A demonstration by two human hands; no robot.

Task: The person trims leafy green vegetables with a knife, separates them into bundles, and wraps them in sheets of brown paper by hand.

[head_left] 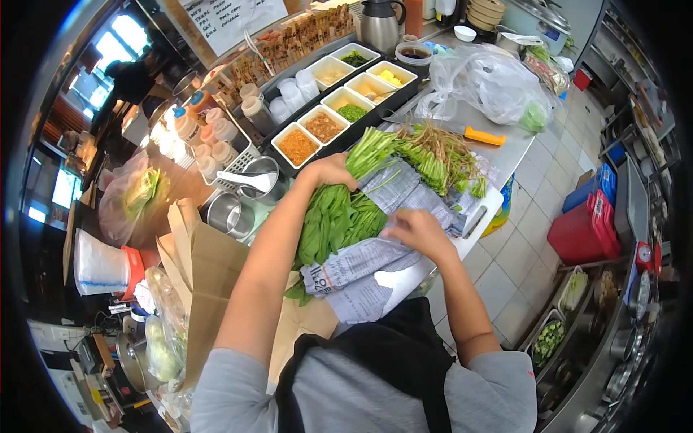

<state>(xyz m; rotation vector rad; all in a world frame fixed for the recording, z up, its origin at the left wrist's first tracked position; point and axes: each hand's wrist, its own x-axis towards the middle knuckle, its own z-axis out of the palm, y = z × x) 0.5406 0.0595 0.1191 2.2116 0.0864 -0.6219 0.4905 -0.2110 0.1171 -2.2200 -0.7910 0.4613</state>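
My left hand (333, 172) is closed around part of the leafy greens (328, 225), near where leaves meet stems. Over the newspaper, my right hand (420, 232) has its fingers curled in, and blur at the fingertips hides whatever they may hold. Sheets of newspaper (361, 270) lie under and beside the greens, partly wrapped about them. Cut stems with brown roots (437, 155) rest at the far end of a white cutting board (482, 215). A yellow-handled knife (484, 136) lies beyond them.
White tubs of chopped toppings (323, 124) line a black tray behind the greens. Steel cups (231, 214) and a basket of squeeze bottles (216, 141) stand to the left, near a brown paper bag (216, 267). Plastic bags (491, 83) sit at back right; a red cooler (585, 229) is on the floor.
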